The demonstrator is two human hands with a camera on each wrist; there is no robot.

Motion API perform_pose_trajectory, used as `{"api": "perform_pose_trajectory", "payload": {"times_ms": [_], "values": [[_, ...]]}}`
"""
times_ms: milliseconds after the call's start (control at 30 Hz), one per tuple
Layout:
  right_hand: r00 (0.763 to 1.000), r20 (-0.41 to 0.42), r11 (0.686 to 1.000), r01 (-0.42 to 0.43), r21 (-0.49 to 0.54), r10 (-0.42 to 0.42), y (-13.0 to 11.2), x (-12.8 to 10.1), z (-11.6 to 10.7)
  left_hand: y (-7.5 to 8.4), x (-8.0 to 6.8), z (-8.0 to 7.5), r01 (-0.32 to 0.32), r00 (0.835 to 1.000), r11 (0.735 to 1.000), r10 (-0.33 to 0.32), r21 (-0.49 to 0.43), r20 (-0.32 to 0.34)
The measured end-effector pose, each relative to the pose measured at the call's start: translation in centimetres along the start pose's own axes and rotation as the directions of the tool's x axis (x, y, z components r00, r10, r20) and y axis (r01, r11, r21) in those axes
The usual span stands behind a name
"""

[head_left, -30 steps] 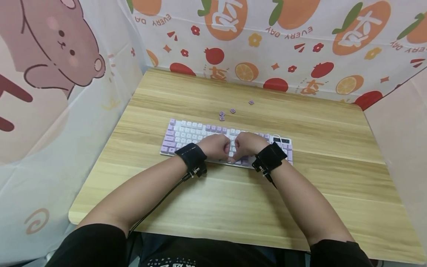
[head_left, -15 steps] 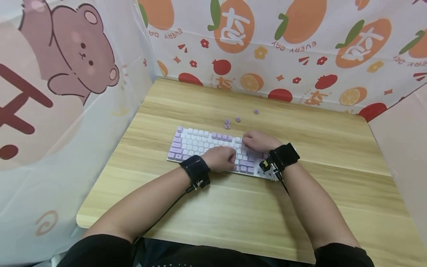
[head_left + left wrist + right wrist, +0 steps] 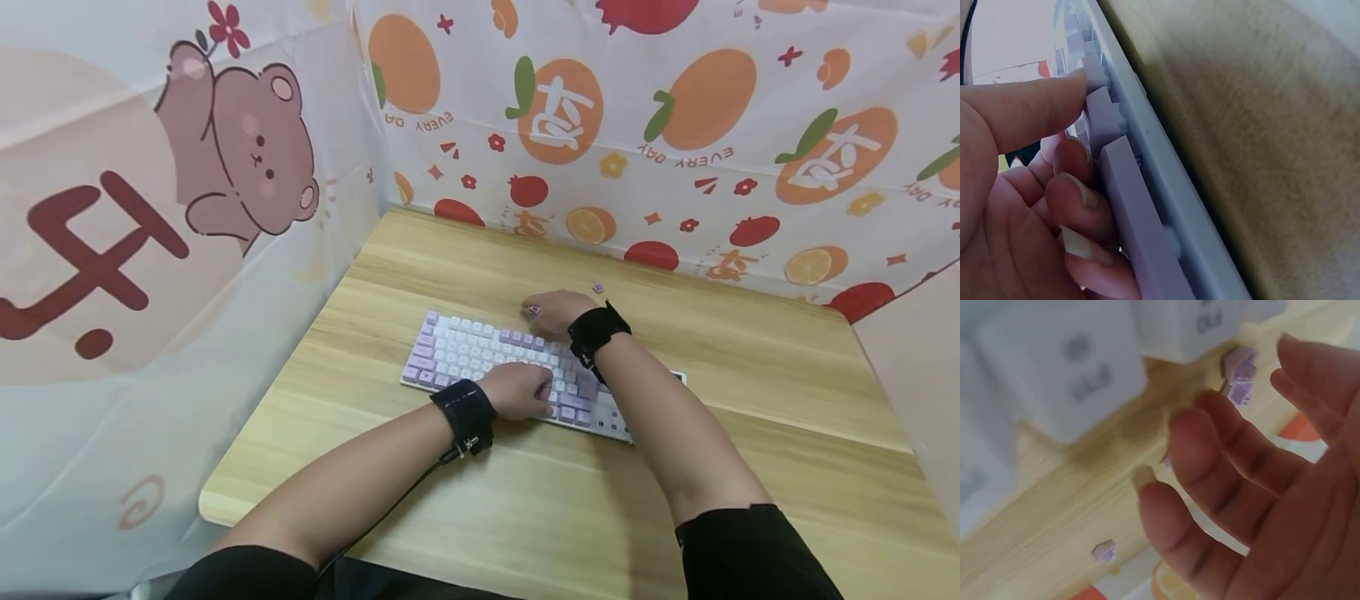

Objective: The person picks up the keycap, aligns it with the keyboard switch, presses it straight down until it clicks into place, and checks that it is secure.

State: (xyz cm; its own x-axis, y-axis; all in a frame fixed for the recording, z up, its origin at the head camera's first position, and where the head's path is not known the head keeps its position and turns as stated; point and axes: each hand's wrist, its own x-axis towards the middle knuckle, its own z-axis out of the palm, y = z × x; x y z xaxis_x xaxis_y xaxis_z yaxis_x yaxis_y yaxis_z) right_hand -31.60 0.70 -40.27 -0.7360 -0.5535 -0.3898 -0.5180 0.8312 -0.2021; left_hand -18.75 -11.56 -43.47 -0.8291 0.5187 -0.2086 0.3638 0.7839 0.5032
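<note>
A white and lilac keyboard [image 3: 467,348] lies on the wooden table. My left hand [image 3: 517,390] holds its front edge, fingers curled on the keys. In the left wrist view, my left thumb [image 3: 1041,103] touches a lilac front-row keycap [image 3: 1105,115]. My right hand [image 3: 558,312] reaches just beyond the keyboard's back edge, thumb apart from its bent fingers. Loose purple keycaps [image 3: 1239,392] lie in the gap there, seen from the right wrist, with nothing gripped. A further loose keycap [image 3: 597,288] sits beyond this hand.
Bare switch sockets [image 3: 609,423] show at the keyboard's front right, partly hidden by my right forearm. The table [image 3: 420,267] meets a fruit-print curtain [image 3: 480,167] at the back. A bear-print curtain [image 3: 255,158] hangs at the left. A cable [image 3: 390,512] trails from my left wrist.
My right hand has left the spot beside my left hand and moved back over the keyboard to the loose keycaps. My left hand stays on the front edge. The head view has tilted up.
</note>
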Motion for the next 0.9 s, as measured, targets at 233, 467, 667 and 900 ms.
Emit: {"api": "perform_pose_trajectory", "payload": {"times_ms": [233, 467, 667, 900], "values": [[0.997, 0.071, 1.000, -0.010, 0.022, 0.008, 1.2, 0.1, 1.2, 0.9, 0.4, 1.2, -0.019, 1.000, 1.000, 0.019, 0.006, 0.010], [0.999, 0.050, 0.996, -0.025, 0.081, 0.021, 3.6, 0.1, 0.9, 0.9, 0.8, 1.5, -0.028, 1.000, 1.000, 0.028, -0.004, -0.002], [0.998, -0.062, 0.902, 0.021, 0.431, 0.006, 5.3, -2.3, -1.2, 0.6, 1.2, 1.2, -0.046, 0.999, 0.999, 0.046, -0.007, -0.014], [0.974, -0.222, 0.606, 0.209, 0.768, -0.055, 4.3, -7.2, -1.6, -0.8, 0.8, 0.4, -0.017, 1.000, 1.000, 0.016, -0.023, -0.013]]}}
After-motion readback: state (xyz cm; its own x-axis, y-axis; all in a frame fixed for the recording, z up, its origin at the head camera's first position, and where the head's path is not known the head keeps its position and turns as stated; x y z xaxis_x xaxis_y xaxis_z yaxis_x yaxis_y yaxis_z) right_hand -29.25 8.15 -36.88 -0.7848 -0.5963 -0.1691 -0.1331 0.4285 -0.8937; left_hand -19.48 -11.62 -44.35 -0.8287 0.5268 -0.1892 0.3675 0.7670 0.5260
